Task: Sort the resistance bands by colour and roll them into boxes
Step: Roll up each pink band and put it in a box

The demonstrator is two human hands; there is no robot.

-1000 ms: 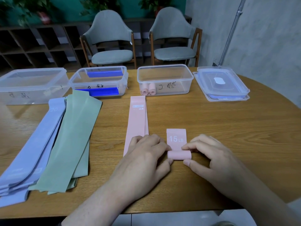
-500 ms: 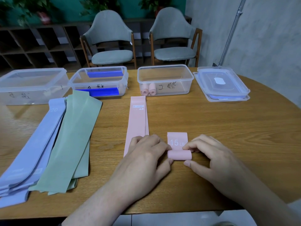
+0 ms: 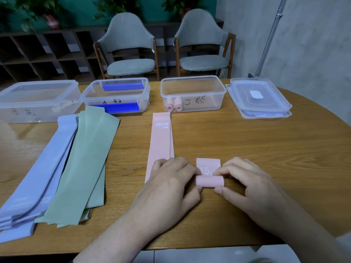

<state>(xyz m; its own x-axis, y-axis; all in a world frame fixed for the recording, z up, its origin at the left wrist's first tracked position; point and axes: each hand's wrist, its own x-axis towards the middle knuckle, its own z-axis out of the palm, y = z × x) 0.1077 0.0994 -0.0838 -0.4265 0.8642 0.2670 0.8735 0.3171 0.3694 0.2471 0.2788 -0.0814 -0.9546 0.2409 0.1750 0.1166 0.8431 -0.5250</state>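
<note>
Nearly done: left hand & right hand pinch pink roll ends, fingers curled; tail beyond fingertips may spring loose w/ slack grip.

A quiet office or meeting-room corner. A rounded wooden bench fills the foreground, with two grey upholstered wooden-legged chairs pushed back behind it. Dark open cubby shelving runs along a teal wall, topped by leafy potted plants. To the right stands a plain grey plaster wall with a metal conduit pipe.
</note>
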